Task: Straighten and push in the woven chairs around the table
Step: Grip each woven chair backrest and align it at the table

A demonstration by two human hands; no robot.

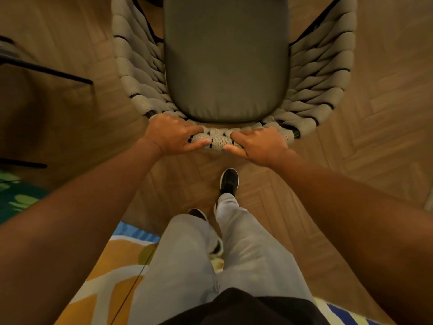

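Note:
A woven chair [314, 73] with thick beige rope weave on a black frame stands straight ahead of me, seen from above. Its grey seat cushion [226, 59] fills the middle. My left hand [173, 134] grips the top of the backrest on the left of centre, fingers wrapped over the weave. My right hand [257, 143] grips the same top rail just right of centre. The two hands are a short gap apart. The table is not in view.
Dark legs of another piece of furniture [46, 71] stand at the left. The floor is herringbone wood [375, 113]. A colourful rug [112, 266] lies under my feet at the lower left. My right foot [229, 181] is stepped forward behind the chair.

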